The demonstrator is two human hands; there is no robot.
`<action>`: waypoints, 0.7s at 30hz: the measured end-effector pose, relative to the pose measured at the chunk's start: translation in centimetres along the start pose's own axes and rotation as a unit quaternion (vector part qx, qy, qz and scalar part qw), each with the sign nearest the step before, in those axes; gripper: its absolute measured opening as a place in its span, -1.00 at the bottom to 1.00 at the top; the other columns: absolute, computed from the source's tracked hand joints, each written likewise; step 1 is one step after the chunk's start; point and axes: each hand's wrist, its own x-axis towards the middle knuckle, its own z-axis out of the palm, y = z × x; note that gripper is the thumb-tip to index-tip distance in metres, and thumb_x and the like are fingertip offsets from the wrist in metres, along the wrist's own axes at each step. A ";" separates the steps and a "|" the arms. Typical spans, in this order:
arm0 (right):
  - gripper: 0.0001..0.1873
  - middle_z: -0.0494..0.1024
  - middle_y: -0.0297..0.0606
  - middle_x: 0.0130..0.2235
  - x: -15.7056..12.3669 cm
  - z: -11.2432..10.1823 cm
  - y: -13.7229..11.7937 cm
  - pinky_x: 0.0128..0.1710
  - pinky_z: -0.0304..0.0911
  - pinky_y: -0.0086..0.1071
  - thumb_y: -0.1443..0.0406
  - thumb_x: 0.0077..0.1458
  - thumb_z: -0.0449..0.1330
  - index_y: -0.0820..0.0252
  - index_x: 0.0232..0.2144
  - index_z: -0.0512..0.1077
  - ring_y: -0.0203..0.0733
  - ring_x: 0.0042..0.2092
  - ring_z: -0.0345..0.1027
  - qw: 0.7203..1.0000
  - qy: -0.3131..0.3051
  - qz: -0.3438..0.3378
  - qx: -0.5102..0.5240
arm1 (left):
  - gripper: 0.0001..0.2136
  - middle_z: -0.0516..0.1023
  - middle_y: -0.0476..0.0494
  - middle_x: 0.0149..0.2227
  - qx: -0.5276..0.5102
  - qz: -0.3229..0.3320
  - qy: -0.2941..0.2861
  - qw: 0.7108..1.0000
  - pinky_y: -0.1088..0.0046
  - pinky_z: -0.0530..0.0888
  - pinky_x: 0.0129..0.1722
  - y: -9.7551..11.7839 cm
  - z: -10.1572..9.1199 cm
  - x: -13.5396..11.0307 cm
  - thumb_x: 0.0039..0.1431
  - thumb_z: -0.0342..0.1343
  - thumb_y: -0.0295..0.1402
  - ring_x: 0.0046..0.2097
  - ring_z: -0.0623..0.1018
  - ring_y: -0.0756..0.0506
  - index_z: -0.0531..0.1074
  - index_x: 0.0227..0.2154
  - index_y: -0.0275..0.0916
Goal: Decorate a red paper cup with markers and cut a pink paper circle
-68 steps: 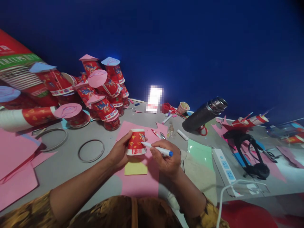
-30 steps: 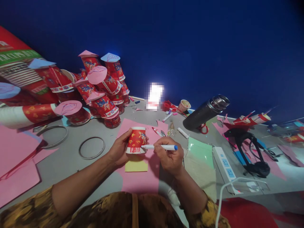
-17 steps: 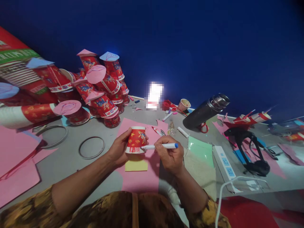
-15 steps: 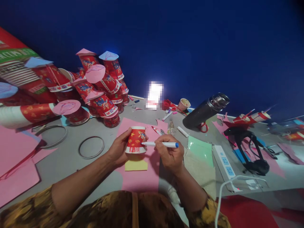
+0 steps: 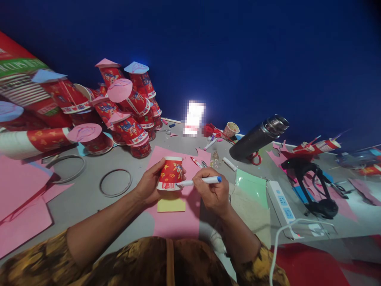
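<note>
Two grey rings (image 5: 131,181) lie left of the left hand (image 5: 149,182), which pinches one red cup (image 5: 171,171) above the table (image 5: 89,202), short of its far edge. One marker (image 5: 186,182), pinched by the right hand (image 5: 212,191), points at the cup's lower end: apparently a colouring stroke; the next would need steadiness. One dark flask (image 5: 253,141) sits nearer that edge.

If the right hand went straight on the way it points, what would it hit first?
Probably the red patterned paper cup in the left hand: the right hand aims its white, blue-ended marker at the cup's lower white edge; whether they touch is unclear.
</note>
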 end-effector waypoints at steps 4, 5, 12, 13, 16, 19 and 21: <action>-0.81 0.51 -0.39 -0.49 0.0 -0.1 0.0 -0.50 0.21 -0.44 0.31 0.30 0.21 0.14 -0.40 0.50 -0.32 -0.52 0.30 1.000 -0.016 0.010 0.016 | -0.54 0.74 -0.50 -0.24 0.004 0.000 -0.004 1.000 0.19 0.71 -0.28 0.0 0.0 0.0 0.50 -0.08 -0.20 -0.29 0.75 -0.29 0.58 0.02 -0.51; -0.82 0.52 -0.37 -0.48 0.0 -0.1 0.0 -0.49 0.22 -0.45 0.32 0.31 0.21 0.14 -0.39 0.51 -0.31 -0.51 0.32 1.000 -0.011 0.011 0.019 | -0.54 0.74 -0.50 -0.24 0.003 0.000 -0.007 1.000 0.17 0.71 -0.30 0.0 0.0 0.0 0.50 -0.08 -0.21 -0.29 0.75 -0.30 0.57 0.04 -0.51; -0.88 0.56 -0.36 -0.44 -0.1 0.2 0.6 -0.44 0.29 -0.42 0.31 0.31 0.25 0.12 -0.33 0.52 -0.27 -0.46 0.42 0.999 0.038 0.011 0.015 | -0.53 0.74 -0.44 -0.30 -0.019 -0.013 -0.002 1.000 0.13 0.71 -0.26 -0.1 0.5 -0.2 0.52 -0.11 -0.24 -0.32 0.75 -0.29 0.58 0.07 -0.51; -0.88 0.57 -0.35 -0.44 -0.1 0.2 0.6 -0.44 0.30 -0.42 0.31 0.30 0.25 0.12 -0.33 0.52 -0.27 -0.46 0.42 0.999 0.037 0.009 0.014 | -0.54 0.73 -0.44 -0.31 -0.019 -0.012 -0.001 1.000 0.14 0.71 -0.26 -0.1 0.5 -0.2 0.52 -0.11 -0.24 -0.33 0.75 -0.29 0.58 0.06 -0.51; -0.85 0.57 -0.35 -0.44 -0.1 0.0 0.3 -0.47 0.27 -0.42 0.32 0.32 0.23 0.12 -0.35 0.52 -0.28 -0.49 0.38 1.000 0.016 0.007 0.010 | -0.54 0.73 -0.44 -0.32 -0.013 -0.006 -0.004 1.000 0.19 0.70 -0.31 0.0 0.5 -0.3 0.52 -0.11 -0.23 -0.33 0.74 -0.27 0.60 -0.01 -0.50; -0.84 0.58 -0.33 -0.43 0.0 -0.1 0.0 -0.45 0.29 -0.41 0.34 0.31 0.22 0.12 -0.36 0.52 -0.27 -0.47 0.40 0.999 0.028 -0.014 -0.012 | -0.56 0.73 -0.45 -0.31 -0.009 -0.001 -0.001 1.000 0.22 0.69 -0.33 -0.1 0.4 -0.4 0.52 -0.10 -0.24 -0.35 0.73 -0.24 0.61 -0.06 -0.48; -0.84 0.58 -0.33 -0.43 0.1 0.0 -0.1 -0.42 0.32 -0.40 0.34 0.31 0.23 0.12 -0.36 0.52 -0.26 -0.45 0.42 0.998 0.042 -0.032 -0.032 | -0.59 0.73 -0.44 -0.31 -0.008 0.004 0.001 1.000 0.23 0.70 -0.33 -0.1 0.4 -0.4 0.51 -0.07 -0.25 -0.38 0.72 -0.22 0.61 -0.10 -0.46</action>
